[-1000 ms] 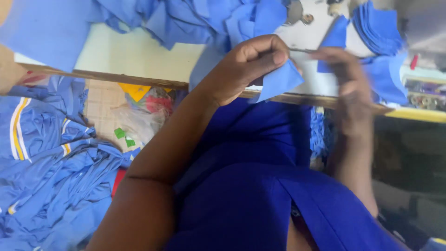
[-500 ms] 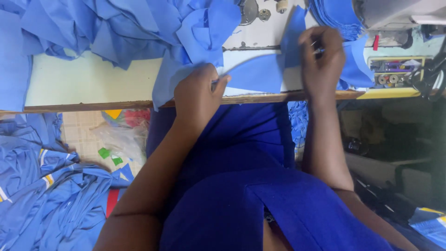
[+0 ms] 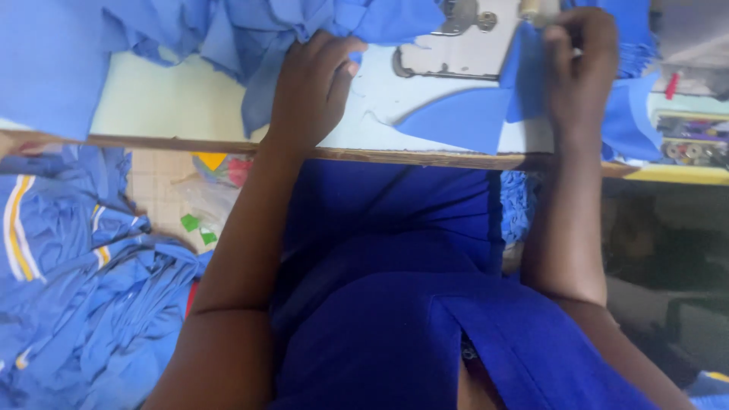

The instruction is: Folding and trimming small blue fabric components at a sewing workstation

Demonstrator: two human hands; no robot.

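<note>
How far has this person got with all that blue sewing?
Looks done, though I can't be sure: blue garments with striped trim are heaped on the floor. In hand: the right hand holds a small blue cut piece by the sewing machine plate, while the left hand rests on the loose fabric pile. That pile looks left to do.

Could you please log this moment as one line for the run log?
left hand: on blue pile | right hand: pinching blue piece | table
</note>
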